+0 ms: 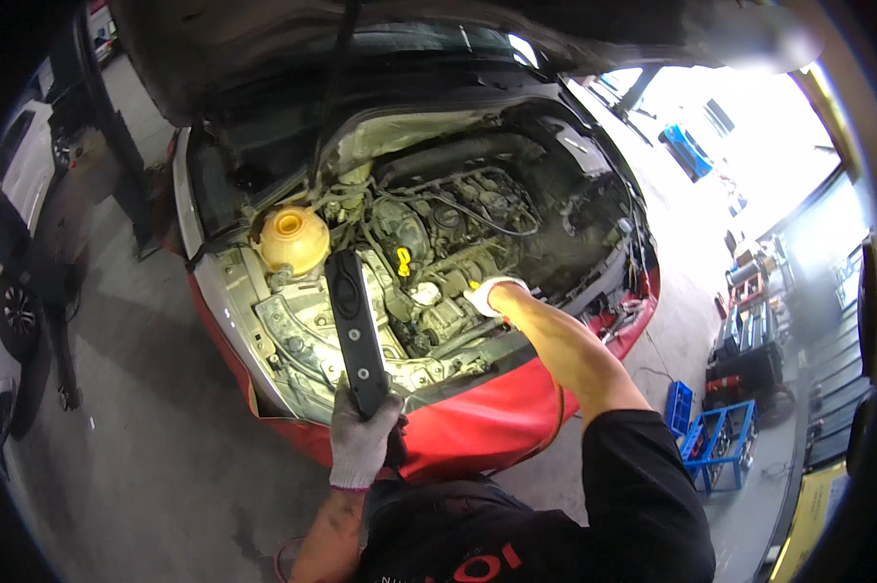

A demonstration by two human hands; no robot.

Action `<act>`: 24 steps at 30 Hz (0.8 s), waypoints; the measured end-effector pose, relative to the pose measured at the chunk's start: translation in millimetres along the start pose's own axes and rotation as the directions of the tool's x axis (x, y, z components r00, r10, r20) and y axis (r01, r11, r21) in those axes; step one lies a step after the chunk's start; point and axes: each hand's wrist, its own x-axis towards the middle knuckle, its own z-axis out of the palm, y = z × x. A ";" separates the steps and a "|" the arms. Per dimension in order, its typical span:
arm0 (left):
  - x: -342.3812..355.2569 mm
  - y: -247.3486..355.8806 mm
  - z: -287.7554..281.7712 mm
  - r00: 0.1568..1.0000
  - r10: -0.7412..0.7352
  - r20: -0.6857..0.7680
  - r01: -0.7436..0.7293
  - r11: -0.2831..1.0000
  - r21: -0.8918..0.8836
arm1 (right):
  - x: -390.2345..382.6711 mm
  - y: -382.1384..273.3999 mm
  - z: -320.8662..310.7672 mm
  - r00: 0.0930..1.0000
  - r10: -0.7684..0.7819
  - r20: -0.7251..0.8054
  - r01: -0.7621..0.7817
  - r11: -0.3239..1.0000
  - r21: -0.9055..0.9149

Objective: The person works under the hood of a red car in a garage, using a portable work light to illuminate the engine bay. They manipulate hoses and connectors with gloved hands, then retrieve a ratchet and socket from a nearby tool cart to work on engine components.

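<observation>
My left hand (364,437), in a white knit glove with a dark, soiled palm, is wrapped round the lower end of a long black work light (352,335). The light stands up over the front of an open engine bay, its back toward me. My right hand (497,294), also in a white glove, reaches into the bay at the engine (468,262). Its fingers are curled and mostly hidden, with a small yellow bit (474,286) at their tips. Left of that hand a yellow looped handle (404,261) sticks up. A yellowish coolant tank (293,240) sits further left.
A red cover (487,413) drapes the car's front edge. The raised hood (264,39) hangs overhead, with a dark prop rod (334,97) crossing the bay. A white car (21,175) stands at left by a lift post (103,126). A blue cart (725,442) is at right.
</observation>
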 end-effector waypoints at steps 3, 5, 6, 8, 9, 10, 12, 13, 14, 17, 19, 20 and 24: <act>4.5 -1.8 0.5 0.999 0.029 0.036 -0.029 0.999 0.015 | 28.1 -7.7 7.3 0.997 0.029 -0.078 -0.041 0.987 -0.158; 7.4 -3.3 4.5 0.999 0.031 0.033 -0.033 0.998 0.046 | 48.1 -12.3 10.8 0.998 0.001 -0.068 -0.017 0.974 -0.224; 7.3 -4.0 6.8 0.999 0.023 0.038 -0.025 0.999 0.045 | 57.2 -13.2 14.8 0.999 -0.001 -0.039 -0.009 0.968 -0.252; 10.7 -4.4 13.2 0.998 0.039 0.052 -0.041 0.999 0.033 | 74.3 -6.3 16.0 0.980 0.144 -0.138 -0.169 0.967 -0.193; 10.4 -4.6 15.7 0.998 0.045 0.053 -0.048 0.997 0.054 | 81.2 -0.5 20.3 0.982 0.074 -0.174 -0.111 0.970 -0.215; 12.0 -4.6 19.2 0.997 0.044 0.057 -0.047 0.998 0.053 | 89.3 5.1 21.0 0.970 0.045 -0.239 -0.102 0.968 -0.231; 10.9 -5.7 24.1 0.999 -0.022 0.049 0.019 0.998 0.064 | 105.8 19.6 22.0 0.969 0.152 -0.195 -0.189 0.964 -0.188; 10.1 -6.1 26.3 0.999 -0.025 0.039 0.021 0.995 0.100 | 114.5 26.4 20.0 0.959 0.191 -0.211 -0.224 0.963 -0.148; 9.7 -6.8 27.8 0.999 0.013 0.046 -0.017 0.995 0.098 | 122.8 32.3 19.3 0.938 0.244 -0.245 -0.275 0.956 -0.102; 7.7 -10.0 30.4 0.999 0.020 0.049 -0.024 0.995 0.095 | 140.9 46.9 21.3 0.958 0.206 -0.198 -0.250 0.942 -0.226; 7.2 -11.3 30.8 0.999 0.014 0.037 -0.019 0.990 0.138 | 146.9 55.5 23.7 0.946 0.218 -0.239 -0.254 0.958 -0.133; 8.6 -11.9 31.6 0.998 0.041 0.048 -0.047 0.990 0.130 | 147.6 62.2 25.2 0.929 0.258 -0.264 -0.282 0.957 -0.059; 12.2 -15.6 34.0 1.000 0.001 0.026 -0.006 0.979 0.202 | 157.4 87.7 22.0 0.937 0.235 -0.260 -0.273 0.954 -0.124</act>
